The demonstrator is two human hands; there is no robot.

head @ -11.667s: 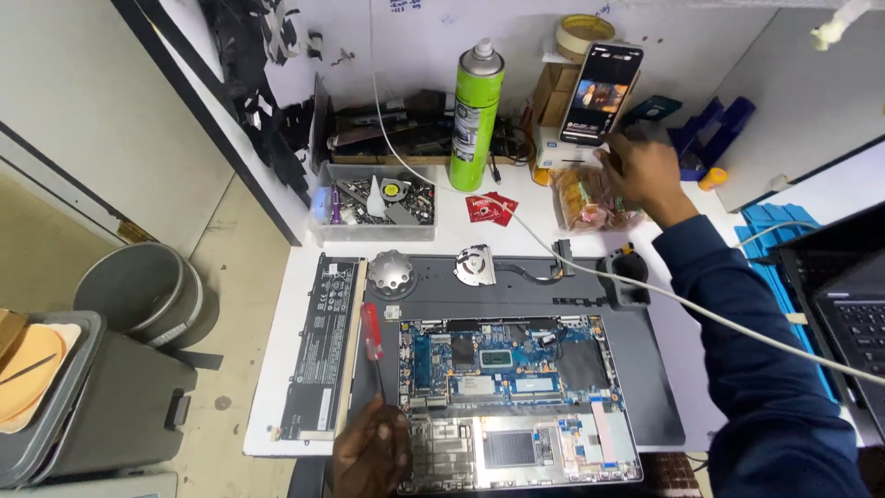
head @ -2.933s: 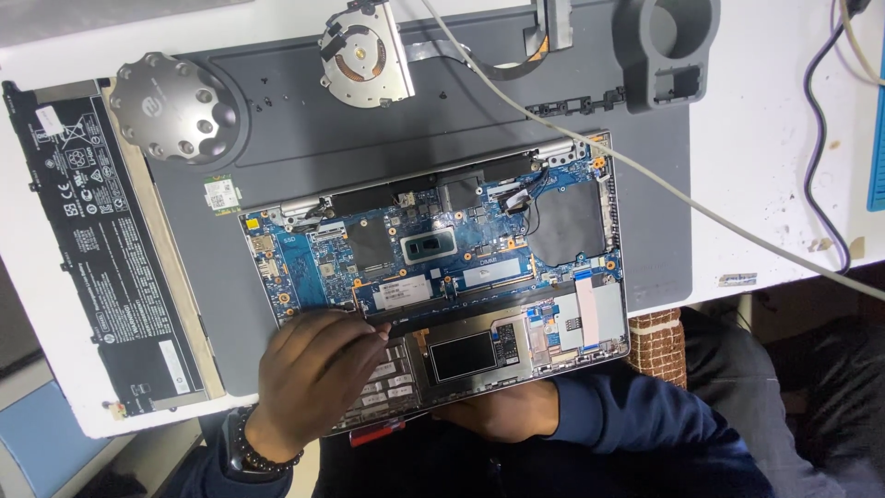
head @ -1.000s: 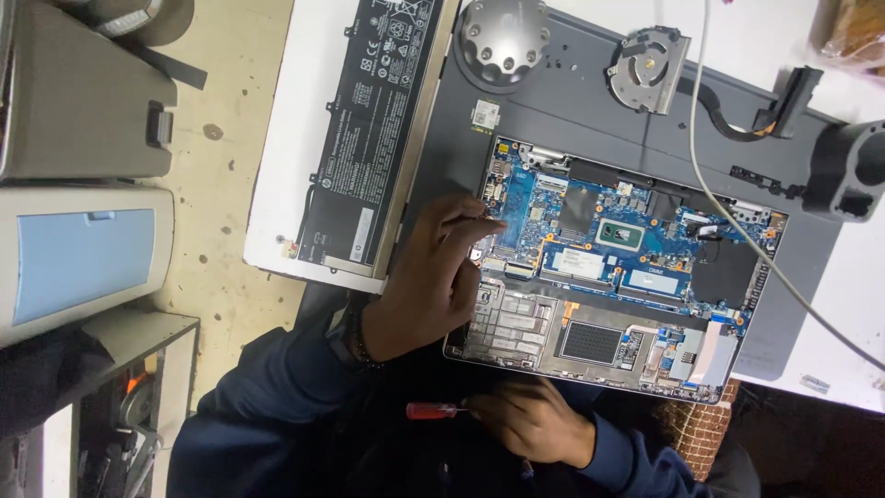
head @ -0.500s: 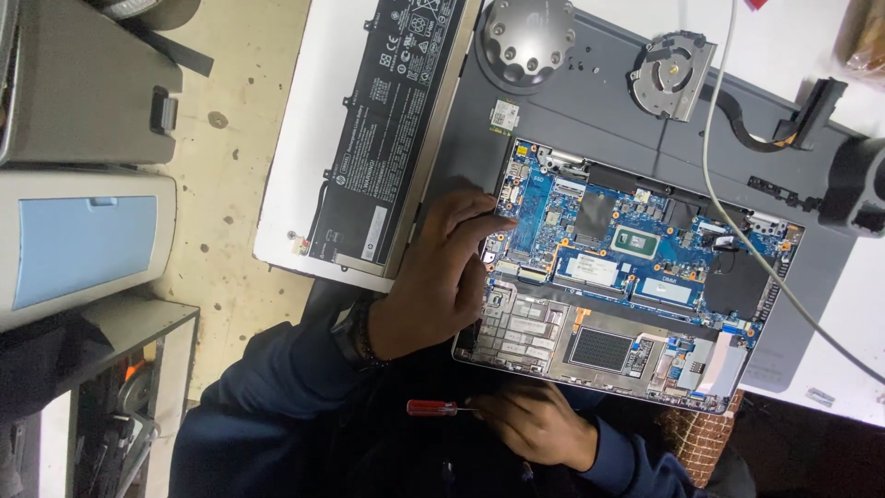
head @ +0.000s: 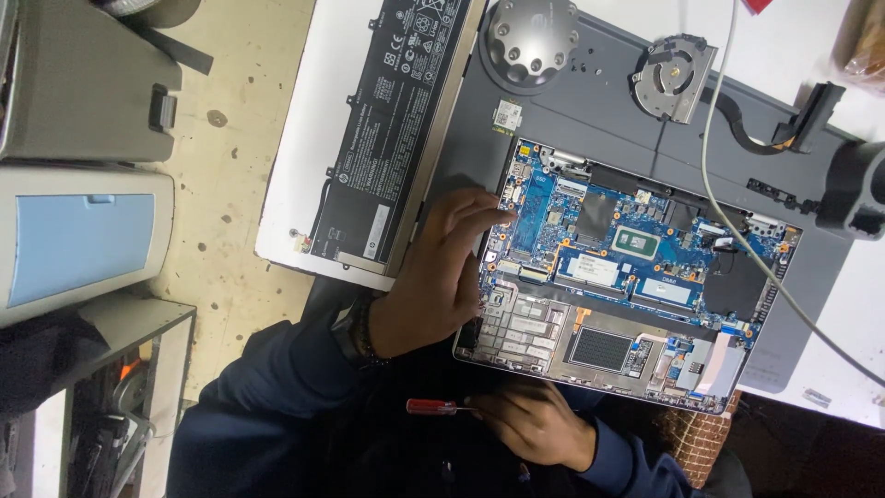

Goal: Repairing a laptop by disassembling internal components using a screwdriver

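At nine o'clock of my view I see a grey bin (head: 83, 88) with a closed lid, its contents hidden, and below it a pale case with a light blue panel (head: 78, 240). Moving right, a flat black battery pack (head: 392, 138) lies on the white surface (head: 318, 120) at eleven o'clock; it carries a small white rectangular label near its lower end and white print along its length. My left hand (head: 442, 277) rests on the left edge of the opened laptop (head: 636, 277), fingers loosely bent and spread, tips touching the blue circuit board (head: 590, 231); it grips nothing. At six o'clock my right hand (head: 535, 424) is curled around a red-handled screwdriver (head: 433, 407), held below the laptop's near edge. At twelve o'clock sits a round grey metal disc (head: 533, 41), and at one o'clock a loose cooling fan (head: 673, 78). A white cable (head: 728, 221) runs across the board toward four o'clock.
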